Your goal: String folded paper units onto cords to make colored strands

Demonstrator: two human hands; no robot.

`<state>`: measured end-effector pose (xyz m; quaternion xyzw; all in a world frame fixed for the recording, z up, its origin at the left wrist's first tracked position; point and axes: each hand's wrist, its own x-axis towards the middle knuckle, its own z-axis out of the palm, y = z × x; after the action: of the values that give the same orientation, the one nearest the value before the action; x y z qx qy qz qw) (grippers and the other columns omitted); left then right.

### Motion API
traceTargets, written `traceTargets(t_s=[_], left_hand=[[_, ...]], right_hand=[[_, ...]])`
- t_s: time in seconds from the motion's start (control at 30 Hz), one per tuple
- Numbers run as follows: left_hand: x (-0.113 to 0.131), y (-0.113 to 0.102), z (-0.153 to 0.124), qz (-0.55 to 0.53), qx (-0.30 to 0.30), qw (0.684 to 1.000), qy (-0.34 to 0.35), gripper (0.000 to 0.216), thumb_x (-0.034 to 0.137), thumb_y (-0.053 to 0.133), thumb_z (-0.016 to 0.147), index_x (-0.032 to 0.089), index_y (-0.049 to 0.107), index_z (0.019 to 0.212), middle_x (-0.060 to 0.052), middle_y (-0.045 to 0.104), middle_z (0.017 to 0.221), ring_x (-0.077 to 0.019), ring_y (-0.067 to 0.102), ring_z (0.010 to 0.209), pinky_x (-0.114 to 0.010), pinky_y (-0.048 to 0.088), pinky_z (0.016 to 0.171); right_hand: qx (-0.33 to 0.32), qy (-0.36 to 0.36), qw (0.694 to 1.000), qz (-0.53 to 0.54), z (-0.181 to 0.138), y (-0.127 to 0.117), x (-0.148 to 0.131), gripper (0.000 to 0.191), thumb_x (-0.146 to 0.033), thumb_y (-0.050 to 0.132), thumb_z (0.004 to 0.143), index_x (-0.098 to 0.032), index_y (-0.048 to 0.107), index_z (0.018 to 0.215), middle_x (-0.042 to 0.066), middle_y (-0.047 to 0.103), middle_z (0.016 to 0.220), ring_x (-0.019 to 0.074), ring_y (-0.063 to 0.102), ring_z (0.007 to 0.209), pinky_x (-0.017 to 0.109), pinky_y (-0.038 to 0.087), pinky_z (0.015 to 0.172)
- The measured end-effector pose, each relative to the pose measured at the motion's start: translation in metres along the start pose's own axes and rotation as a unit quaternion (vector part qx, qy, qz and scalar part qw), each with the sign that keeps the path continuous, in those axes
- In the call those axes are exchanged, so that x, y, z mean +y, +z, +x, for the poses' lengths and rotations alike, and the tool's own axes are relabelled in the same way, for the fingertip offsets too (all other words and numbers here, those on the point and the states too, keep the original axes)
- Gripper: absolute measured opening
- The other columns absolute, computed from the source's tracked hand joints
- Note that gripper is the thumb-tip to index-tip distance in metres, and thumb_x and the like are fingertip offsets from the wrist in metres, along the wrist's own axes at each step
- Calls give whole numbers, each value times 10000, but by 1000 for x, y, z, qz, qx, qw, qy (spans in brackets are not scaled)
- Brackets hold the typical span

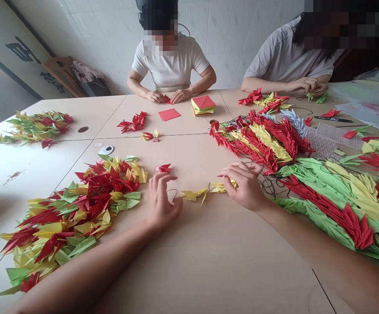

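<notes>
Your left grip (163,203) is spread — fingers curled over, thumb held apart from them — with the dark thread (176,192) just beside it. Your right grip (246,185) bends over the near end of the yellow cranes (194,195); I cannot tell whether its thumb and forefinger are pinching paper or thread. The yellow cranes lie in a short row on the surface (189,261), between your 2 grips.

To the left of your left grip spreads a heap (91,205) of red, yellow and green cranes, and just beyond its fingers lies 1 red crane (165,168). Farther out on that side is another pile (39,126).

To the right of your right grip lie green garlands (323,174); beyond it, red garlands (268,150). Across from your grips sit 2 people — 1 co-worker (172,65) with both hands at red paper (168,99), near a stack (203,106) of squares, and another person (277,56) farther right.
</notes>
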<state>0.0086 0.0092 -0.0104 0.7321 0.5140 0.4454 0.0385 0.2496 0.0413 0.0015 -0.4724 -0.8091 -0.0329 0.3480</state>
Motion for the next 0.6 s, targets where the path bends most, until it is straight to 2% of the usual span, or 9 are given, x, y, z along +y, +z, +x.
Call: traceTargets(t_s=[0.1, 0.17, 0.23, 0.33, 0.4, 0.53, 0.6], left_hand=[[3, -2, -5, 1, 46, 995, 89, 628, 111, 538, 630, 191, 403, 1239, -147, 453, 1224, -316, 437, 1179, -499, 374, 982], [4, -3, -7, -16, 2, 989, 149, 672, 114, 552, 684, 183, 336, 1317, -186, 423, 1312, -336, 411, 1252, -523, 373, 999], [4, -3, -7, -45, -90, 977, 188, 688, 120, 543, 759, 175, 261, 1384, -223, 395, 1392, -336, 394, 1307, -523, 385, 1008], [1, 2, -7, -73, -228, 954, 178, 688, 157, 507, 858, 172, 161, 1452, -245, 322, 1477, -304, 371, 1356, -480, 402, 1025], [0, 6, -7, -68, -282, 944, 158, 714, 214, 529, 880, 168, 130, 1471, -246, 333, 1474, -304, 388, 1341, -476, 399, 1023], [-1, 11, -8, -26, -328, 936, 122, 686, 310, 564, 889, 180, 208, 1460, -190, 585, 1241, -312, 537, 1134, -500, 375, 954], [0, 11, -7, -15, -331, 937, 110, 619, 348, 561, 892, 181, 297, 1426, -162, 631, 1145, -303, 559, 1060, -456, 376, 902]], right_hand=[[-22, -19, 1000, -9, 0, 0, 1, 231, -112, 451, 829, -217, 656, 815, 5, 727, 827, 202, 572, 909, 380, 180, 789], [-61, -33, 998, -11, -1, -1, -1, 221, -140, 455, 825, -219, 655, 871, 16, 730, 897, 215, 562, 943, 377, 181, 771], [-108, -48, 993, -13, -1, -2, -2, 209, -197, 483, 826, -227, 650, 948, 23, 723, 984, 227, 551, 984, 374, 186, 761], [-150, -53, 987, -16, -2, -2, -3, 201, -241, 531, 828, -247, 639, 998, 15, 719, 1009, 226, 547, 1009, 374, 190, 771], [-154, -40, 987, -14, -3, 0, -3, 175, -212, 536, 836, -257, 641, 968, 2, 726, 960, 210, 564, 987, 373, 191, 781], [-151, -12, 988, 21, -3, 3, -3, 143, -189, 530, 859, -251, 641, 925, -6, 728, 921, 179, 610, 911, 362, 209, 804], [-158, 4, 985, 68, -2, 3, -4, 125, -193, 534, 860, -240, 631, 923, -6, 723, 926, 165, 624, 873, 350, 229, 823]])
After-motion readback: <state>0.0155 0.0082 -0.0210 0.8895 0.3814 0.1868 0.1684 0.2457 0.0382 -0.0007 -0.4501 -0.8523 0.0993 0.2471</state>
